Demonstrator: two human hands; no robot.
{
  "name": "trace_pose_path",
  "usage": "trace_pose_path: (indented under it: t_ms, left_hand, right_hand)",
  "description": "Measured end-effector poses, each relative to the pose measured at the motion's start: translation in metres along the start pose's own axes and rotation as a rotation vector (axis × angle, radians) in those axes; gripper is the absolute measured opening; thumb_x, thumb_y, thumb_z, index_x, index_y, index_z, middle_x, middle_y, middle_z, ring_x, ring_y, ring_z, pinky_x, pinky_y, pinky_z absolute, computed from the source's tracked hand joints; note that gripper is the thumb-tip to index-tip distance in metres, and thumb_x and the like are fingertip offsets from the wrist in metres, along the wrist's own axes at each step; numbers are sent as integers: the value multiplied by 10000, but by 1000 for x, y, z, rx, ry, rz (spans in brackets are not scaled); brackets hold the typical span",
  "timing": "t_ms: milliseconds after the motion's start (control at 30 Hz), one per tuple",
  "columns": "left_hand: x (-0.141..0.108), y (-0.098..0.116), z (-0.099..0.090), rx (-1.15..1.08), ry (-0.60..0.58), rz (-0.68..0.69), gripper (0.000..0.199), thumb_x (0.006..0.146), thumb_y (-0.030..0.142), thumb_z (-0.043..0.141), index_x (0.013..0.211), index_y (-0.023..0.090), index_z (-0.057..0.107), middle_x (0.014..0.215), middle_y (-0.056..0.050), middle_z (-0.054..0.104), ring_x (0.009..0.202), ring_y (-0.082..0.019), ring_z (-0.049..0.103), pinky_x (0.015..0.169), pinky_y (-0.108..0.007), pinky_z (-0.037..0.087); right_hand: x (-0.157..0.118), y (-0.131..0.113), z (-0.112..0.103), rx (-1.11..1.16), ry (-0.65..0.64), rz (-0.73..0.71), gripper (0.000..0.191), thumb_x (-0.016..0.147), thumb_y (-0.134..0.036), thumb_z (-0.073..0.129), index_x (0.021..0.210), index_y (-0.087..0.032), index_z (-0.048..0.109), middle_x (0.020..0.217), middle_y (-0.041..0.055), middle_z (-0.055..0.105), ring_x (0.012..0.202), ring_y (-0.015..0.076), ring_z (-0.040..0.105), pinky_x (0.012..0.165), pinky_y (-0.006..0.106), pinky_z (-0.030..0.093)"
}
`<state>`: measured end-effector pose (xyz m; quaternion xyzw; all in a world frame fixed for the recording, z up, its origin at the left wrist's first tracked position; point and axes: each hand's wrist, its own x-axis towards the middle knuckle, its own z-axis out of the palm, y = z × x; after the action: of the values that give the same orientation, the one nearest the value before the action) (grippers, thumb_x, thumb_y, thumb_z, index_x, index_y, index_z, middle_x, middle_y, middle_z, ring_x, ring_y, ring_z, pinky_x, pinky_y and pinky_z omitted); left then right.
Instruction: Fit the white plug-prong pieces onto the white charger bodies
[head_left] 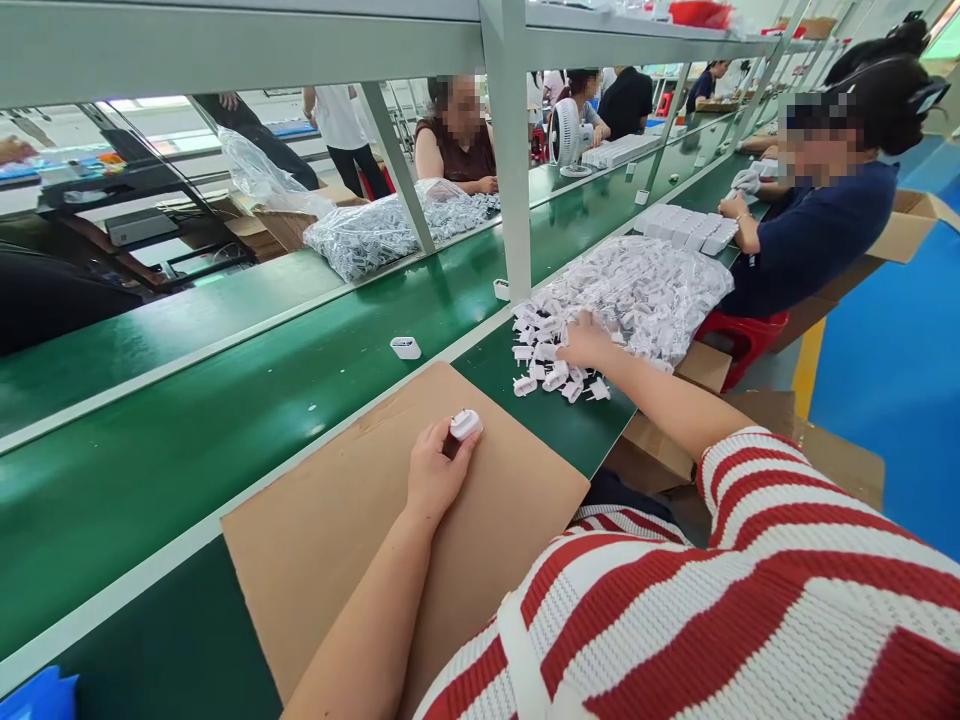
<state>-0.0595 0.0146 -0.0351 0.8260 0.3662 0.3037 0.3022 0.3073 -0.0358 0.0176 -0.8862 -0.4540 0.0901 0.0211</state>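
Observation:
My left hand (435, 478) is closed around a white plug housing (466, 425), thumb on one side and fingers on the other. It holds the piece just over a brown cardboard sheet (337, 520) on the bench. Farther right, my right hand (589, 342) reaches into a heap of loose white plug pieces (551, 375), several with pins showing. Its fingertips are partly hidden among the pieces, so I cannot make out whether it grips one. Behind that hand lies a large clear plastic bag (660, 290) full of similar white pieces.
A green conveyor belt (247, 400) runs past the bench, carrying a white housing (406, 348). A metal post (508, 150) stands by the bag. A co-worker in a dark top (825, 230) sits at right, near white stacked pieces (690, 228). A blue item (41, 693) lies lower left.

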Motion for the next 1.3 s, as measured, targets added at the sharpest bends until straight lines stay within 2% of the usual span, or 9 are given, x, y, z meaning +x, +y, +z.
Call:
trace_pose_path:
  t_ms: [133, 333, 500, 667, 833, 1000, 1100, 1167, 1300]
  left_hand:
    - [-3, 2, -1, -7, 16, -33, 290, 940, 521, 665, 1051, 256, 710, 1001, -83, 715, 952, -287, 673, 868, -420, 558]
    - [-7, 4, 1, -111, 152, -159, 375, 892, 532, 717, 1134, 247, 742, 1090, -81, 729, 903, -250, 671, 822, -377, 566]
    - [6, 2, -4, -196, 302, -365, 430, 851, 468, 761, 1191, 206, 738, 1113, -82, 748, 868, -221, 674, 823, -351, 565]
    - [61, -32, -54, -114, 508, -496, 364, 853, 364, 763, 1166, 181, 724, 1055, -65, 760, 922, -231, 702, 866, -343, 549]
    - [101, -84, -116, 143, 587, -697, 276, 825, 301, 775, 1062, 183, 699, 1086, -63, 749, 974, -232, 681, 936, -350, 523]
    - [105, -86, -126, 230, 621, -850, 452, 765, 240, 800, 1176, 126, 654, 1283, -194, 684, 1251, -389, 599, 1113, -554, 427]
    - [103, -74, -117, 501, 707, -599, 803, 843, 249, 766, 1541, 70, 411, 1712, -244, 280, 1586, -446, 211, 1267, -637, 166]
    - [107, -71, -112, 634, 547, -287, 870, 909, 232, 707, 1645, 85, 267, 1793, -175, 74, 1639, -415, 46, 1308, -597, 70]
    - [124, -80, -110, 548, 152, -253, 626, 875, 220, 733, 1443, 35, 543, 1676, -211, 405, 1610, -411, 203, 1313, -566, 100]
  right_hand:
    - [-21, -12, 1, -51, -16, -73, 677, 950, -492, 574, 1520, -132, 513, 1710, 236, 335, 1648, 501, 89, 1275, 775, 145]
    - [-43, -15, -25, -89, 16, -219, 432, 956, -307, 543, 1340, -131, 636, 1459, 224, 608, 1330, 406, 580, 1155, 577, 453]
    - [-25, -52, -34, -100, 83, -348, 386, 1001, -213, 441, 1314, -197, 667, 1371, 169, 677, 1268, 330, 612, 994, 391, 529]
    - [18, -94, -26, -155, 53, -381, 347, 968, -220, 530, 1236, -153, 740, 1242, 213, 735, 1296, 394, 589, 1119, 528, 443]
    - [34, -96, -25, -89, 59, -385, 325, 879, -161, 610, 1155, -111, 774, 1252, 244, 708, 1213, 416, 659, 1143, 577, 426]
    - [18, -84, -31, 213, 69, -444, 466, 908, -245, 596, 1356, -164, 696, 1393, 169, 674, 1175, 325, 703, 1046, 444, 559]
    - [-5, -82, -32, 931, -221, -485, 444, 892, -341, 650, 1316, -215, 688, 1340, 100, 735, 1170, 275, 728, 1035, 418, 602]
    - [-21, -84, -33, 1414, -525, -488, 410, 815, -360, 751, 1202, -229, 709, 1304, 88, 761, 1237, 284, 719, 1095, 447, 594]
    - [-47, -89, -34, 1669, -819, -484, 332, 770, -353, 829, 1065, -241, 726, 1270, 75, 781, 1307, 290, 701, 1189, 455, 552]
